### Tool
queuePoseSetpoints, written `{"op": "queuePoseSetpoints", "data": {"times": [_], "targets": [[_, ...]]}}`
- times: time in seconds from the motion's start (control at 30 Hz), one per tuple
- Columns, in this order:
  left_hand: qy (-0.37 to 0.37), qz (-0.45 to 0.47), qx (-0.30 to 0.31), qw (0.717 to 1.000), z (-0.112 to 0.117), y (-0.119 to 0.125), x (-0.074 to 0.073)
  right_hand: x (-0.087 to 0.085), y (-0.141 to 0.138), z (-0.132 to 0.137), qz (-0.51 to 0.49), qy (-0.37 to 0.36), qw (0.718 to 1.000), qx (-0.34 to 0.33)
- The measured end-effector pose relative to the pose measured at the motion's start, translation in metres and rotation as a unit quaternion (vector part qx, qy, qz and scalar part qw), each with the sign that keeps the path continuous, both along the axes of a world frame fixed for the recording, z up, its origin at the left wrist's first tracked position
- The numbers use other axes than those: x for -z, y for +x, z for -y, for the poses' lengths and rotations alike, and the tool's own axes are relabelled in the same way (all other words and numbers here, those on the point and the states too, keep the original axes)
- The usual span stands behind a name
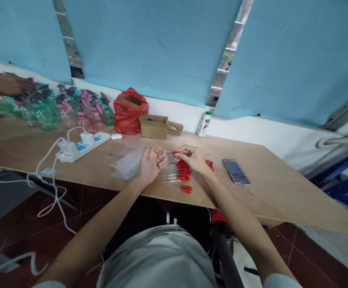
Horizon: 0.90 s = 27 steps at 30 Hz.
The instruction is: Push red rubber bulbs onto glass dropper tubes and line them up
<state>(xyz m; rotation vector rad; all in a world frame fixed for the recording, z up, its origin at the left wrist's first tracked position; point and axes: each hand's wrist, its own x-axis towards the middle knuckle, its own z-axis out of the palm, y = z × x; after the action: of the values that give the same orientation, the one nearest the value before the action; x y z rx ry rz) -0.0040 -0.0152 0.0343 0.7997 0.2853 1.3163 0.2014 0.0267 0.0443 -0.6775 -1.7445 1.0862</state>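
My left hand point(152, 161) is curled shut around a clear glass dropper tube, held just above the wooden table point(282, 188). My right hand point(192, 158) pinches the red rubber bulb end of that dropper point(174, 152). Below both hands lies a row of several clear droppers with red bulbs point(180, 173). A few loose red bulbs point(210, 164) lie to the right of my right hand. A stack of small clear plastic bags point(127, 164) lies left of my left hand.
A white power strip point(81, 146) with trailing cables lies at the left. A red bag point(130, 110), cardboard box point(153, 126), small white bottle point(204, 124) and phone point(236, 171) sit nearby. Another person's hand point(7, 85) reaches over several spray bottles point(66, 108) at far left.
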Motion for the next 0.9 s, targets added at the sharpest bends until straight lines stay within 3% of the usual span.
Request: {"op": "queuePoseSetpoints", "data": {"times": [0.3,0.53,0.7,0.9], "targets": [[0.002,0.018,0.044,0.999,0.000,-0.001,0.003,0.007,-0.003,0.000,-0.003,0.008,1.000,0.009],[-0.006,0.056,0.031,0.998,0.001,0.001,0.000,0.004,-0.007,0.001,-0.025,0.049,0.998,0.035],[0.014,0.026,0.026,0.999,0.001,0.003,0.000,-0.002,-0.005,0.000,-0.010,0.071,0.996,0.059],[-0.031,0.036,-0.081,0.996,-0.007,-0.001,0.005,-0.003,0.018,-0.019,0.078,0.108,0.983,0.128]]}}
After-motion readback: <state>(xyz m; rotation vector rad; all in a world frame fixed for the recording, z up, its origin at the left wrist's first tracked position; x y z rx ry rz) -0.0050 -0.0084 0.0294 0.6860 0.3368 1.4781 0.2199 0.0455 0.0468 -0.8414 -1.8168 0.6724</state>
